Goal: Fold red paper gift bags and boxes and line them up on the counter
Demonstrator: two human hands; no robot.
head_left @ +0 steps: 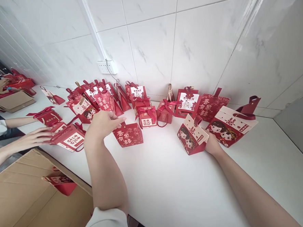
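Note:
My left hand (104,122) reaches over the white table (171,187), fingers together and stretched toward a dark red gift box with gold characters (128,134); it touches the box's top edge and holds nothing that I can see. My right hand (212,144) grips the lower corner of a small red gift box printed with a cartoon couple (192,134), which stands tilted. Beside it on the right lies a larger box of the same print (230,125).
Many red gift boxes and bags (146,115) line the tiled wall. A wall socket (107,67) sits above them. Another person's hands (32,138) hold a red box (68,139) at left. An open cardboard carton (31,199) stands at lower left with a red bag (60,183) inside.

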